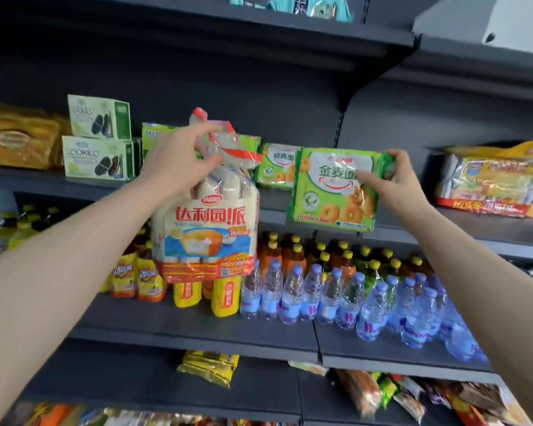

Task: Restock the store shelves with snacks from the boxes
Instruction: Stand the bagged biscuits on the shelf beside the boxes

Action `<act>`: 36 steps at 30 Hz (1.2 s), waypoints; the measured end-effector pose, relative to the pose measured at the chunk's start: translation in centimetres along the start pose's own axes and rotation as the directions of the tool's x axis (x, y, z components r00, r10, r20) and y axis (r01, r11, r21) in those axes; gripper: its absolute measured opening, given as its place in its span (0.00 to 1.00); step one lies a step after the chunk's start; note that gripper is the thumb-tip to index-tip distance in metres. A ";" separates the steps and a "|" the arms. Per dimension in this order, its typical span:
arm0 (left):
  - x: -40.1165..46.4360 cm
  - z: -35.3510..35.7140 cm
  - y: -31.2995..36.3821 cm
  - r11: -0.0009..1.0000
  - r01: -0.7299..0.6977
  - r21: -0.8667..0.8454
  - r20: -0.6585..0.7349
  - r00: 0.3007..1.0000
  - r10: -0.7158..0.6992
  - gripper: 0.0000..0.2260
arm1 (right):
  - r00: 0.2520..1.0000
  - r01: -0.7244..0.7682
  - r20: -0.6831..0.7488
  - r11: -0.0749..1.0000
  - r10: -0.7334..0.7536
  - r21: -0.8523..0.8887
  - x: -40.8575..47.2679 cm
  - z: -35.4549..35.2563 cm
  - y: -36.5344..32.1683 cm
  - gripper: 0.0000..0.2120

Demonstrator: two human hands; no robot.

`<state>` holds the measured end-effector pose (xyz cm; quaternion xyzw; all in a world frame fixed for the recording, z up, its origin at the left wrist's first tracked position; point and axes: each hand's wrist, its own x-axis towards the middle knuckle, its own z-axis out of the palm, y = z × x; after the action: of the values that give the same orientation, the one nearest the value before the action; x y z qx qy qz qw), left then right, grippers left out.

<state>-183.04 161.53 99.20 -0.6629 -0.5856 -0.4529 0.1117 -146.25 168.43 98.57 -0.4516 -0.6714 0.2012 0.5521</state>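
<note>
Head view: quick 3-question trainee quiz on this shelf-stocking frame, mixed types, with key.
1. True or false: the left hand grips the big cake bag by its gathered top.
2. Multiple choice: the green biscuit pack in the right hand matches packs already standing
A. among the water bottles
B. on the same shelf behind it
C. on the bottom shelf
3. Fill in: the stacked green cookie boxes sit to the ____ of the cake bag.

Key: 1 true; 2 B; 3 left
</note>
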 end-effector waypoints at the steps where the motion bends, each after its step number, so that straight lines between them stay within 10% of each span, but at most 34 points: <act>1: 1.0 -0.2 -0.2 1.000 -0.003 -0.001 -0.012 1.000 0.003 0.24 | 0.999 -0.007 -0.035 1.000 0.008 0.025 1.1 0.1 -0.3 0.24; 6: 5.2 -0.3 -0.7 1.000 0.021 0.014 -0.060 0.998 -0.020 0.24 | 0.987 -0.081 -0.140 0.997 0.080 -0.005 6.7 2.4 0.8 0.26; 21: 13.0 5.4 -1.6 0.989 0.144 -0.016 0.130 0.981 -0.141 0.21 | 0.990 0.007 0.138 0.958 0.034 -0.288 18.8 14.4 9.7 0.25; 26: 15.4 8.1 0.7 0.989 0.148 -0.018 0.206 0.968 -0.141 0.21 | 0.972 0.222 0.056 0.824 -0.227 -0.522 19.0 12.0 9.8 0.23; 29: 17.4 10.4 2.6 0.990 0.137 -0.045 0.236 0.964 -0.122 0.20 | 0.979 0.194 0.109 0.956 -0.174 -0.220 18.1 9.7 7.1 0.10; 33: 20.1 13.2 6.0 0.970 0.171 -0.174 0.231 0.965 -0.129 0.16 | 0.850 -0.156 0.523 0.976 0.054 0.153 16.3 7.2 4.0 0.20; 36: 21.4 15.4 8.5 0.974 0.131 -0.187 0.151 0.983 -0.104 0.20 | 0.811 -0.207 0.580 0.966 0.080 0.156 16.7 5.6 4.6 0.31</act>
<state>-170.42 184.01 109.36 -0.6650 -0.5829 -0.4664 -0.0225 -149.38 185.93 102.66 -0.3591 -0.7439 0.4381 0.3546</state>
